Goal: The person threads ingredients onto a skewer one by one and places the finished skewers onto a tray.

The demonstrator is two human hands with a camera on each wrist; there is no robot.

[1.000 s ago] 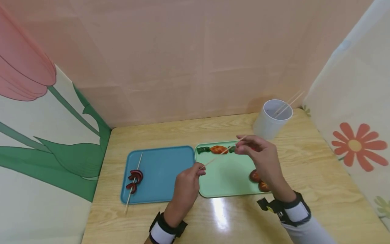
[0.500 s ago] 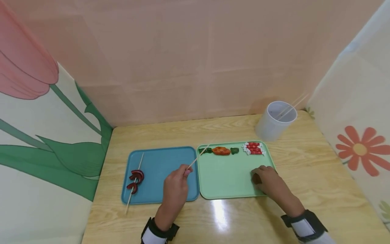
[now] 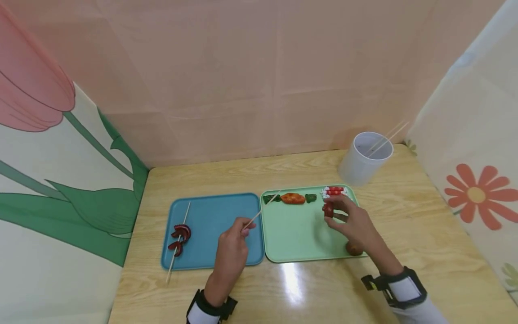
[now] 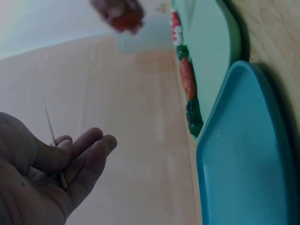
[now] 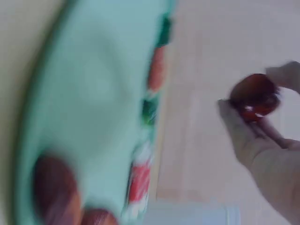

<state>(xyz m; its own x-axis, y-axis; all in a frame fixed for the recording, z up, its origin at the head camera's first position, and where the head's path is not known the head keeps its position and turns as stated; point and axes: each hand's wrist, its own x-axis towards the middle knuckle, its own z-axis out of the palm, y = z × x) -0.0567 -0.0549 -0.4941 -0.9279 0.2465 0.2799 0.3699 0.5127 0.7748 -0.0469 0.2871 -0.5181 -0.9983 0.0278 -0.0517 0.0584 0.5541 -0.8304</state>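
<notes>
In the head view my left hand [image 3: 232, 245] holds a thin bamboo skewer [image 3: 263, 210] over the blue tray, its tip slanting up to the right. The left wrist view shows the skewer [image 4: 49, 123] bare, pinched under the thumb. My right hand [image 3: 358, 225] pinches a shiny, round reddish-brown food piece [image 3: 328, 209] between thumb and fingertips above the green tray [image 3: 297, 238]. Seen from the right wrist, that piece [image 5: 255, 97] is clear of the tray. Another brown round piece [image 3: 354, 248] lies at the tray's near right corner, partly behind the right hand.
Along the green tray's far edge lie green pieces [image 3: 310, 198], an orange piece [image 3: 293, 198] and red-and-white sticks [image 3: 335, 191]. A loaded skewer [image 3: 180, 234] lies on the blue tray [image 3: 220, 225]. Behind at right stands a white cup [image 3: 364, 164] with skewers.
My right hand moved from the skewer down to the green tray, picked up a round brown piece and lifted it. My left hand shifted left with the skewer, then stayed nearly still.
</notes>
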